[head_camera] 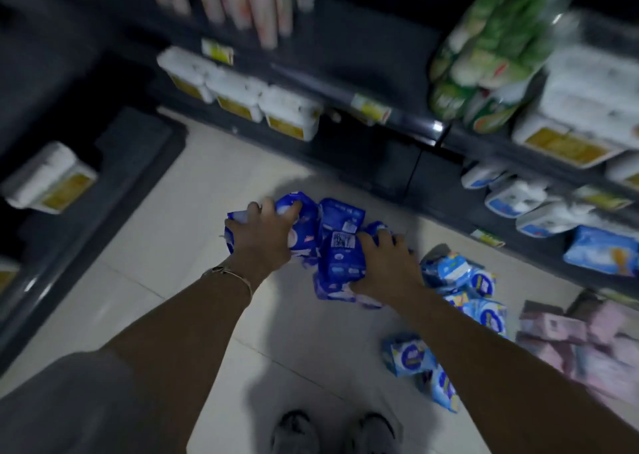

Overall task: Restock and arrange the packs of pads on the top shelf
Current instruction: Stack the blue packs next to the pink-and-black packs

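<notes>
Both hands clasp a bunch of dark blue pad packs [340, 246] low over the floor [193, 246], left hand [264, 237] and right hand [387, 263] flanking it, shelves rising directly ahead.

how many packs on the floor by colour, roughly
Blur and overlap make these rough counts.
dark blue packs, gathered under the left hand and right hand: about 5
light blue packs, loose on the floor to the right: about 6
pink packs, far right: too blurred to count
Total countable: about 11
</notes>
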A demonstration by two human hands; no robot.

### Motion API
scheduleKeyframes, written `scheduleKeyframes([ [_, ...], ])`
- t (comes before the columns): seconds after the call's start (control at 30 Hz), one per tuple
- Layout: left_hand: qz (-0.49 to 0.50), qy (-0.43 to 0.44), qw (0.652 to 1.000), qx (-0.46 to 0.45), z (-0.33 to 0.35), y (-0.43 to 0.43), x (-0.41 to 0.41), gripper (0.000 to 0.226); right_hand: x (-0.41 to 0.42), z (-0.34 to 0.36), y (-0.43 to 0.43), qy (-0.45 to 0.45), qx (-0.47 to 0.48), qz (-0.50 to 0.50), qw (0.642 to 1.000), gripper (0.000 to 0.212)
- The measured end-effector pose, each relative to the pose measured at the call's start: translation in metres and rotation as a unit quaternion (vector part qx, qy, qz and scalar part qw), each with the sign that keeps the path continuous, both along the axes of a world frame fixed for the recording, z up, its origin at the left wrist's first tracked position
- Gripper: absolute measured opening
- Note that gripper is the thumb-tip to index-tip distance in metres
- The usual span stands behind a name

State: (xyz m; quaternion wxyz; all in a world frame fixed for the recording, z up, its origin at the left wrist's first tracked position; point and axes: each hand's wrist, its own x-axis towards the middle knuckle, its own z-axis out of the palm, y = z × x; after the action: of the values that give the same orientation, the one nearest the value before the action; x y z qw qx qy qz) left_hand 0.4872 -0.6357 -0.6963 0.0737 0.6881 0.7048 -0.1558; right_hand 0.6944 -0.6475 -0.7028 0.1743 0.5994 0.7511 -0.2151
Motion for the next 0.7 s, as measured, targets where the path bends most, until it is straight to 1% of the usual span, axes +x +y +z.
scheduleKeyframes([
  [0.07,-0.003,0.009,0.999,0.034,0.054,0.013,-0.004,0.086,-0.003,0.055,0.015,0.008,0.026,-0.010,1.000,0.093],
  [0.17,0.027,-0.017,0.999,0.015,0.148,0.035,-0.005,0.080,-0.005,0.142,0.030,0.020,0.065,-0.037,0.997,0.091],
  [0.23,0.032,-0.028,0.999,0.021,0.215,0.047,-0.009,0.081,-0.005,0.200,0.038,0.038,0.084,-0.063,0.994,0.091],
  [0.33,0.026,-0.047,0.997,0.054,0.309,0.055,-0.020,0.082,-0.005,0.287,0.045,0.077,0.114,-0.092,0.986,0.090],
  [0.43,0.037,-0.079,0.992,0.089,0.397,0.062,-0.029,0.080,-0.006,0.371,0.050,0.094,0.160,-0.100,0.978,0.090],
  [0.57,0.028,-0.107,0.987,0.118,0.497,0.068,-0.034,0.080,-0.005,0.473,0.061,0.106,0.207,-0.112,0.966,0.088],
  [0.63,0.021,-0.126,0.982,0.140,0.537,0.070,-0.035,0.081,-0.003,0.515,0.066,0.116,0.241,-0.123,0.956,0.086],
  [0.7,0.015,-0.154,0.975,0.158,0.573,0.071,-0.036,0.087,0.001,0.552,0.068,0.142,0.279,-0.136,0.940,0.082],
])
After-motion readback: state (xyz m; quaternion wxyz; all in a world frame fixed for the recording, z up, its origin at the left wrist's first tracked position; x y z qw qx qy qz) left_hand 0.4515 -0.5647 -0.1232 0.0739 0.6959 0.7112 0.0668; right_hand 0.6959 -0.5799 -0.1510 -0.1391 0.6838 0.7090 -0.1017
